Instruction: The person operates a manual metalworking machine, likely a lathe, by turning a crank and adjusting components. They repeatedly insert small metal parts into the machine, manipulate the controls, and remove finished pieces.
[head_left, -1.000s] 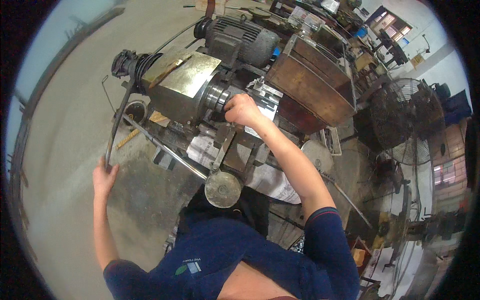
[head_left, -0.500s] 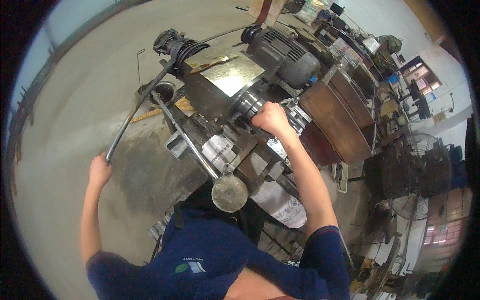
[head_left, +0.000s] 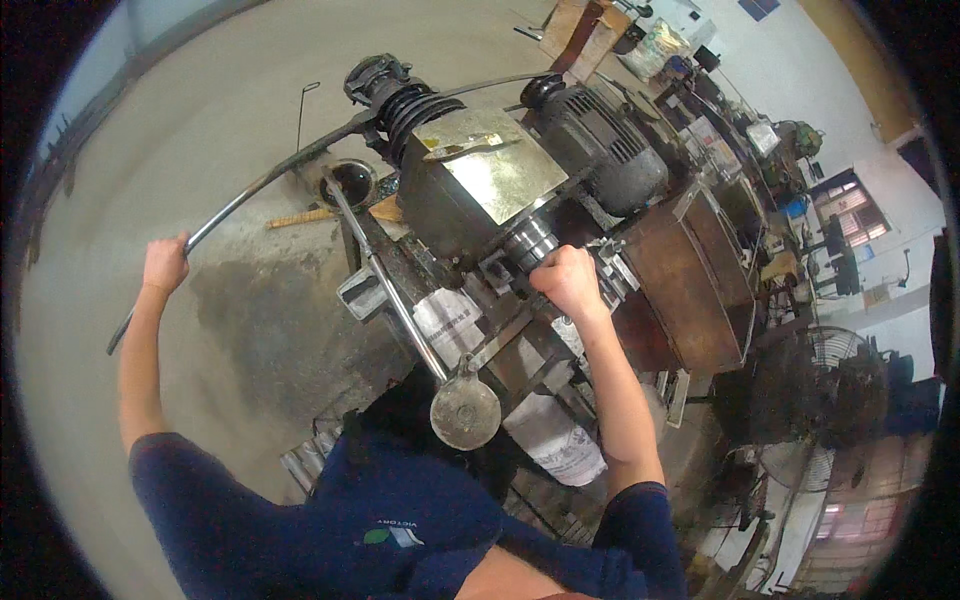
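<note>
My left hand [head_left: 166, 264] is closed around a long metal lever [head_left: 262, 180], whose lower end sticks out past my fist. The lever slants up to the pulley end of a lathe-like machine [head_left: 435, 195]. At the machine's shiny metal collet or spindle nose [head_left: 530, 243], my right hand [head_left: 570, 282] is closed, fingers curled; whatever is in them is hidden. A second steel lever [head_left: 405, 310] runs down between my arms and ends beside a round, dirty metal disc [head_left: 465, 413]. On the machine's top lies a yellowish sheet-metal plate [head_left: 500, 165].
A dark finned motor [head_left: 600, 150] sits behind the machine head. To the right stands a rusty brown metal box [head_left: 690, 280], with a fan [head_left: 835, 350] beyond it. A cluttered workbench [head_left: 720, 150] lines the back wall. A dark round pot [head_left: 350, 185] is beside the machine's left end.
My left hand has swung the long lever outward to the left and farther from me, and the lever's end now shows past my fist. My right hand stays at the collet; the view has shifted slightly.
</note>
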